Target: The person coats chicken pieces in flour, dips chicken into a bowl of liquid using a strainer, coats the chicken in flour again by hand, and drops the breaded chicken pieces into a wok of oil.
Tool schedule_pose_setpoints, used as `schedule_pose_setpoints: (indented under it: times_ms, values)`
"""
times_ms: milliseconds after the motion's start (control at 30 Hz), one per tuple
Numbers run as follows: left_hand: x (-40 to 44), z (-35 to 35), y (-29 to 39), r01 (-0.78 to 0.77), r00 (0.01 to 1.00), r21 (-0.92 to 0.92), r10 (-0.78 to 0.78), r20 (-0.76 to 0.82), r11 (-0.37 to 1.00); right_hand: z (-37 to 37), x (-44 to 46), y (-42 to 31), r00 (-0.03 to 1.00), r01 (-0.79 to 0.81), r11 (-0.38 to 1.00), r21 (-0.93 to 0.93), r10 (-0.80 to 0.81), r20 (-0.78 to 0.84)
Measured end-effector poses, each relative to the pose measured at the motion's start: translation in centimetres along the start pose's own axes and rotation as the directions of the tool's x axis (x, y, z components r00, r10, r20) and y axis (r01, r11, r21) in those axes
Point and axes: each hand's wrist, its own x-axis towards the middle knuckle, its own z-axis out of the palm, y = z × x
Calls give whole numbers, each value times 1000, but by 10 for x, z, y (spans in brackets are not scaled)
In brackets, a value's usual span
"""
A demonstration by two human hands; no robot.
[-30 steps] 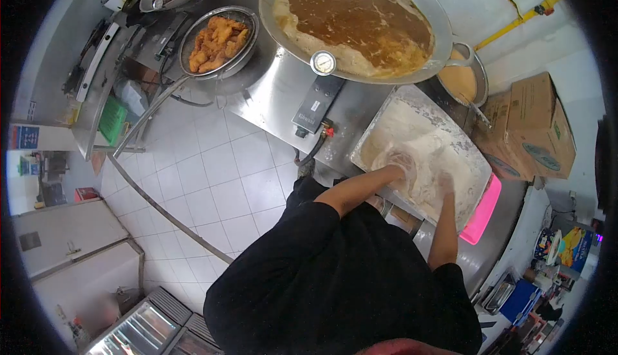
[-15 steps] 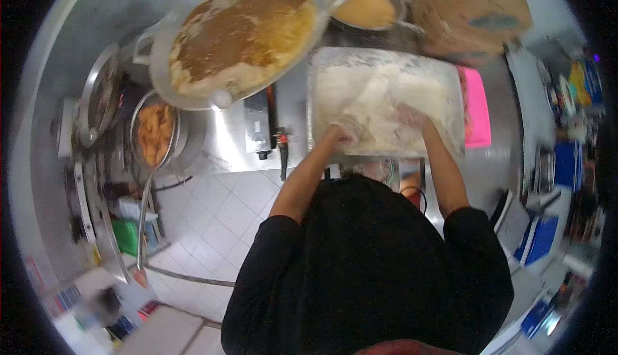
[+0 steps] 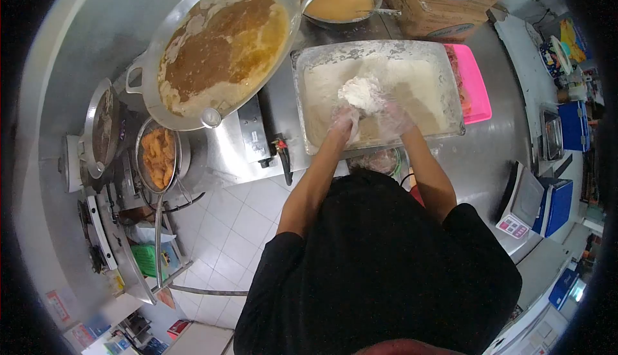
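Observation:
A large rectangular metal tray (image 3: 458, 122) holds a bed of pale flour (image 3: 325, 81). Above the flour is a white, flour-coated lump (image 3: 362, 92); its kind is hidden under the coating, though it may be loose flour in part. My left hand (image 3: 346, 122), in a clear plastic glove, cups the lump's near left side with bent fingers. On the right side, my right hand (image 3: 394, 121), gloved the same way, closes against it. The fingertips of both hands are partly covered by flour and glove.
A wide pan of bubbling oil (image 3: 225, 52) stands left of the tray. Behind are a bowl of orange-tan batter (image 3: 338, 1) and cardboard boxes (image 3: 444, 1). A pink tray (image 3: 476, 91) with raw meat sits right. Fried pieces fill a strainer (image 3: 158, 155) at left.
My hands, apart and low in the flour before, have come closer together around the white lump, lifting it. The view has shifted slightly, and the picture is sharper.

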Motion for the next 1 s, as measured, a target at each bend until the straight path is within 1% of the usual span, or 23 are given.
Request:
schedule_pose_setpoints:
  times_ms: [33, 67, 100, 200, 233, 267, 300, 333, 400, 433, 467, 500, 533, 567, 600, 667, 733, 800, 833, 867, 900, 967, 1000]
  values:
    - [-6, -5, 9, 15, 998, 40, -17, 52, 999, 4, 1, 9, 997, 13, 990, -138, -22, -67]
    - [-9, -11, 17, 24, 994, 97, -34, 102, 995, 17, 4, -6, 990, 17, 987, -157, -38, -134]
    - [-14, -17, 24, 26, 988, 159, -49, 147, 987, 30, 8, -32, 984, 47, 988, -149, -72, -164]
    - [-23, -30, 44, 31, 966, 297, -105, 237, 954, 63, 15, -129, 970, 160, 974, -163, -186, -159]
    - [-25, -32, 47, 36, 963, 322, -119, 243, 946, 64, 19, -150, 964, 200, 943, -264, -238, -120]
    - [-22, -22, 37, 40, 971, 325, -114, 211, 945, 64, 22, -164, 958, 225, 907, -355, -272, -87]
    - [-20, -12, 26, 45, 978, 327, -108, 179, 944, 56, 19, -162, 943, 272, 778, -567, -334, -6]
    - [-15, 3, 6, 52, 984, 326, -105, 145, 944, 50, 15, -161, 917, 316, 597, -738, -392, 76]
    - [-8, 32, -32, 70, 992, 321, -99, 75, 944, 21, 14, -123, 971, 133, 573, -809, -239, -10]
    - [-11, 38, -42, 78, 994, 317, -97, 44, 945, 3, 13, -95, 989, -33, 559, -829, -104, -109]
    - [-20, 17, -32, 235, 969, 30, -237, 72, 971, -17, 14, -66, 981, -177, 491, -853, 20, -192]
    - [-35, -27, -7, 382, 923, -252, -358, 138, 889, -32, 15, -46, 961, -277, 410, -869, 106, -256]
    - [-45, -51, 7, 503, 863, -497, -447, 237, 707, -43, 15, -39, 941, -337, 357, -871, 166, -296]
    - [-45, -31, -4, 270, 952, -716, -292, 96, 644, -50, 17, -39, 923, -378, 322, -868, 204, -326]
    - [-43, 11, -27, 7, 981, -864, -169, -91, 504, -54, 21, -46, 909, -403, 310, -861, 241, -338]
    - [-37, 47, -48, -250, 955, -903, -62, -289, 349, -60, 27, -62, 891, -435, 319, -842, 291, -349]
    - [-34, 63, -56, -217, 969, -890, -25, -247, 402, -64, 28, -75, 879, -452, 342, -824, 330, -344]
    - [-24, 53, -58, -203, 975, -865, 15, -221, 458, -71, 36, -89, 866, -469, 392, -791, 377, -327]
    - [-29, 54, -58, -153, 987, -782, 47, -157, 605, -69, 28, -94, 863, -479, 407, -778, 383, -331]
    - [-38, 44, -50, -120, 993, -668, 79, -91, 735, -73, 34, -96, 867, -476, 425, -770, 373, -330]
    - [-46, -16, -22, -89, 995, -398, 98, 2, 913, -80, 45, -100, 875, -468, 445, -764, 351, -333]
    - [-74, -49, -4, -115, 986, -76, 123, 111, 990, -67, 37, -145, 901, -409, 434, -803, 331, -280]
    - [-72, -56, -9, -168, 981, -51, 172, 87, 985, -66, 47, -164, 921, -364, 429, -827, 298, -251]
